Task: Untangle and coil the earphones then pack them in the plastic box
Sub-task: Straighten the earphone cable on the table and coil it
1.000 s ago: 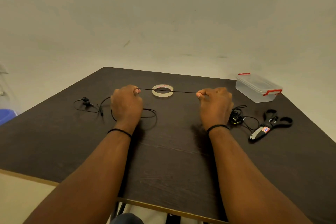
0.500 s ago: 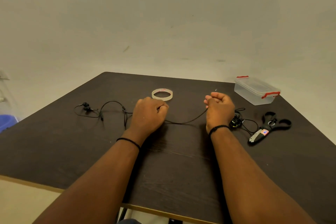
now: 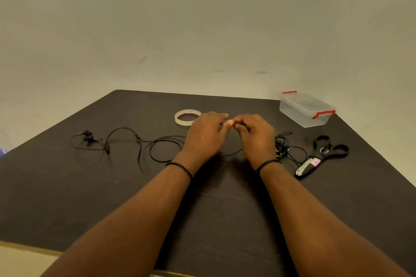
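Hands: left [image 3: 206, 135] and right [image 3: 255, 134], apart a second ago with cable [image 3: 166, 148] taut, now meet at frame centre pinching it, forming a first coil loop; box [image 3: 306, 109] upper right, closed.

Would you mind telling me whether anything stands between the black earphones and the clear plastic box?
Yes. The clear plastic box with red clips has its lid on. On the dark table, no object blocks the path from the black earphone cable held by the left hand and right hand.
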